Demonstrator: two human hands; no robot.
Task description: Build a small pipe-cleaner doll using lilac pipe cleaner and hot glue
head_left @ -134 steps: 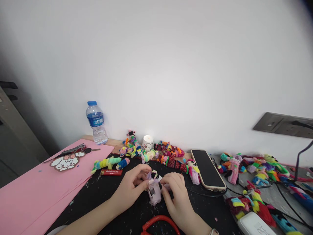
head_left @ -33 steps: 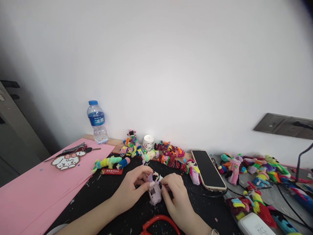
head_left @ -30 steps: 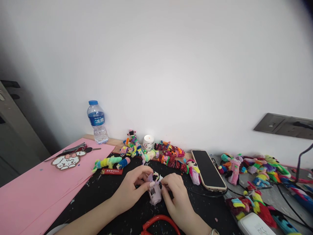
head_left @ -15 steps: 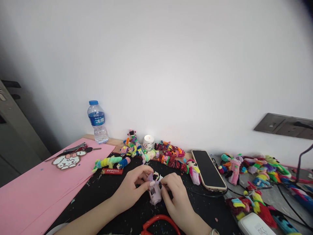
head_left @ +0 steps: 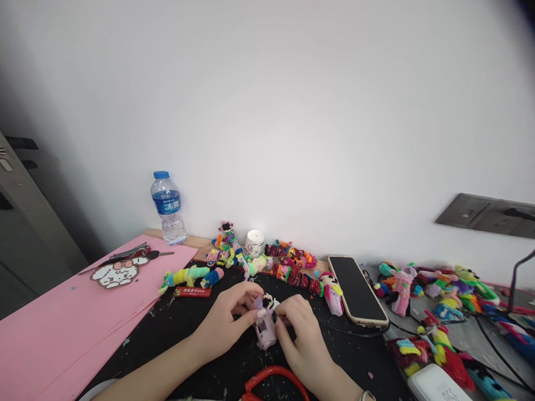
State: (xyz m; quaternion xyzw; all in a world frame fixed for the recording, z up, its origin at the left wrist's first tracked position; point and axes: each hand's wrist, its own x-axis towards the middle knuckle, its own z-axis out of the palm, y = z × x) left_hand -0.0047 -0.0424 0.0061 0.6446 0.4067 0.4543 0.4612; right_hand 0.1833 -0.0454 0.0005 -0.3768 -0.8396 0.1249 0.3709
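Lower centre: small lilac figure held over the black mat, between two bare hands; left hand closed narrowly round its upper left side, thumb across the front; right hand pinching its right edge, exact spot hidden from where I stand; red handle at bottom edge; dark-screened phone right of centre.

Diffuse light brightens the wall, dimming leftward; right-edge figures seem smeared.

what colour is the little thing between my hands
Mostly pale lilac with some black; the little thing shows best in the head view.
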